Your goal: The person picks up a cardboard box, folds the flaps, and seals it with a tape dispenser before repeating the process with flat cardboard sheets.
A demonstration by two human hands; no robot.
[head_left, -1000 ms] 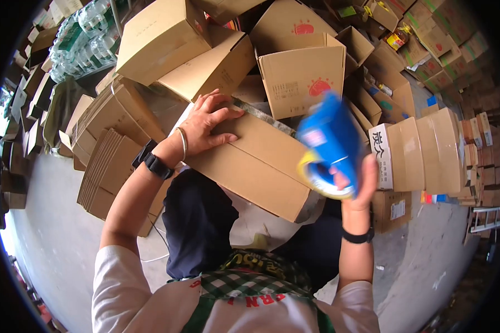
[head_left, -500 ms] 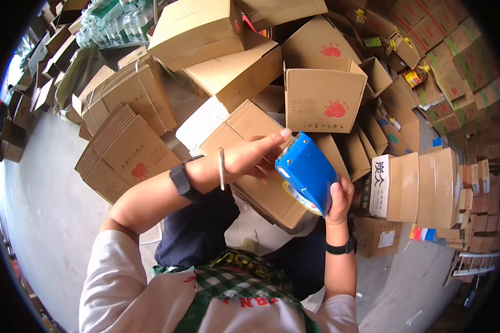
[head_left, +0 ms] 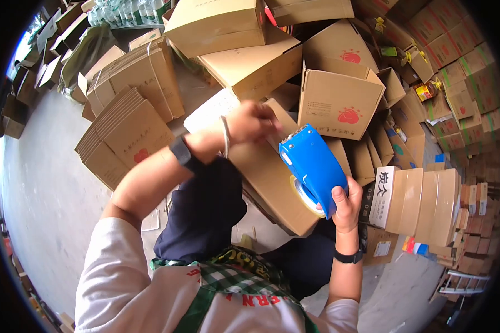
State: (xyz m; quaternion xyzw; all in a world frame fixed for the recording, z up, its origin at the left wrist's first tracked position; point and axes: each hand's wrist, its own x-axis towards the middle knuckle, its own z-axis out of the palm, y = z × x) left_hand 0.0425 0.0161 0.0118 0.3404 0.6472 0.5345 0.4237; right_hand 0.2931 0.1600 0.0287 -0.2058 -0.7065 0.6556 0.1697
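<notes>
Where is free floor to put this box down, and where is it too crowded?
Bare concrete floor lies left of the flat carton stacks. A smaller patch lies below the bundled cartons at right. Ahead, open boxes crowd together.

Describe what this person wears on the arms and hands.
Both arms come out of short pale sleeves. The left hand is gloveless; its wrist carries a black watch-like strap and a thin silvery bangle. The right hand is also gloveless, with a slim black wristband.
</notes>
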